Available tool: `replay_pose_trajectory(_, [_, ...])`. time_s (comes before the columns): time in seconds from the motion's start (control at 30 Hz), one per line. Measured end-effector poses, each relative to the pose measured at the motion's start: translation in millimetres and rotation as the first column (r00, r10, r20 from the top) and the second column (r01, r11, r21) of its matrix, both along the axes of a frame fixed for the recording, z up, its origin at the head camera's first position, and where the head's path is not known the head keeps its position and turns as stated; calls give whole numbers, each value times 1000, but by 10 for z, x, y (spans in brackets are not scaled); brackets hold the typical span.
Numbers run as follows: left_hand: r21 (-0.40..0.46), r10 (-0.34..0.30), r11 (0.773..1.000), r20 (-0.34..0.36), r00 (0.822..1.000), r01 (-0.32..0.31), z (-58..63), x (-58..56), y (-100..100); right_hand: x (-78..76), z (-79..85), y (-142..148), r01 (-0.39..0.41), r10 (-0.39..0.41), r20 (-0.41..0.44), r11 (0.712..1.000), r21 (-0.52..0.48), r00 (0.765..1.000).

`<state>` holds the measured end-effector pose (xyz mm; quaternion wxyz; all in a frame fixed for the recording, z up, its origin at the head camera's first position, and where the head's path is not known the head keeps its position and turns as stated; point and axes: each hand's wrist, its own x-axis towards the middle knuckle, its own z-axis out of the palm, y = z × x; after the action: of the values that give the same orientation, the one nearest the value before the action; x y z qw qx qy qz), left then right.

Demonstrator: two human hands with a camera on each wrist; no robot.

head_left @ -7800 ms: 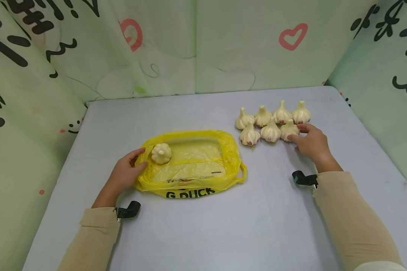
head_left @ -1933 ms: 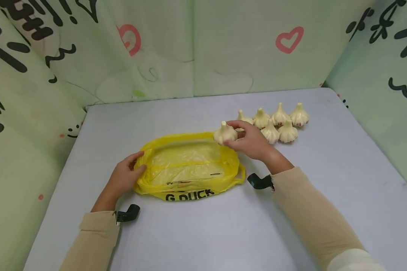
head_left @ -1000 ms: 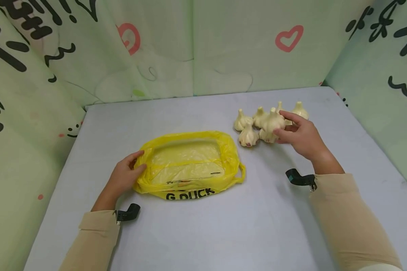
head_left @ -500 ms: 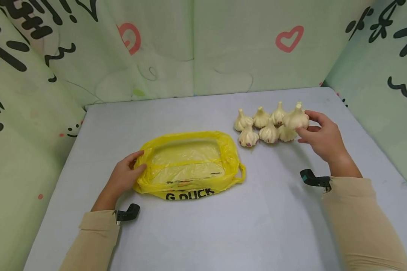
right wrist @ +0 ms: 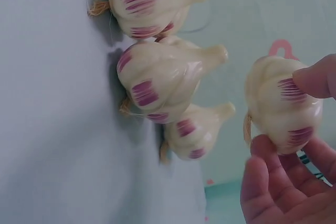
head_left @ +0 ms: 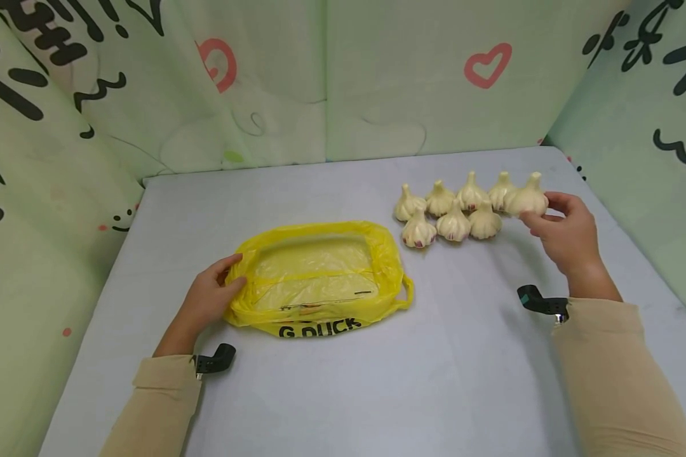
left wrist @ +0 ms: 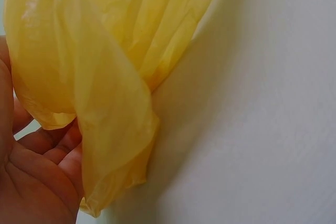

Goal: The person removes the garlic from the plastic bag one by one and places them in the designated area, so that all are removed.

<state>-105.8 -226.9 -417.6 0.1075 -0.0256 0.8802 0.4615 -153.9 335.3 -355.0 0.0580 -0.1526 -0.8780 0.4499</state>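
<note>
A yellow plastic bag (head_left: 314, 279) lies open-mouthed on the table, with no bulb visible inside. At its left rim my left hand (head_left: 210, 297) holds the edge, thumb and fingers on either side of the plastic (left wrist: 113, 124). My right hand (head_left: 568, 231) grips a garlic bulb (head_left: 528, 195) between thumb and fingers, past the right end of the back row. In the right wrist view this bulb (right wrist: 278, 103) is off the table and shows purple streaks. Several more garlic bulbs (head_left: 453, 222) stand in two rows, stems up, just left of it.
The bag's handle loop (head_left: 407, 292) sticks out at its right side. A white-covered table (head_left: 377, 393) bears everything. Green printed curtains (head_left: 377, 82) close off the back and both sides.
A garlic bulb has left the bag. My right hand has carried it from over the bag rightward, past the rows to the back row's right end. The left hand keeps its place.
</note>
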Motion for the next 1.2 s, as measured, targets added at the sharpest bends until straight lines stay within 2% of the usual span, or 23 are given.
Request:
replay_pose_trajectory(0.23, [-1,-3,1000,-5,1000,3,-4,-4,-3,-14,-73,91,32,-32,32,999,16,999])
replay_pose_trajectory(0.43, [-4,0,1000,-2,1000,0,-14,-6,-2,-46,-164,157,44,-50,82,997,70,995])
replay_pose_trajectory(0.6, [-8,3,1000,5,1000,-3,-4,-3,6,-58,-254,200,36,-48,124,995,91,991])
replay_pose_trajectory(0.77, [-7,-1,1000,3,1000,1,7,-3,8,-69,-316,219,32,-45,130,994,100,990])
replay_pose_trajectory(1.2, [-17,7,1000,8,1000,-7,6,-4,14,-90,-378,218,19,-42,179,991,131,983])
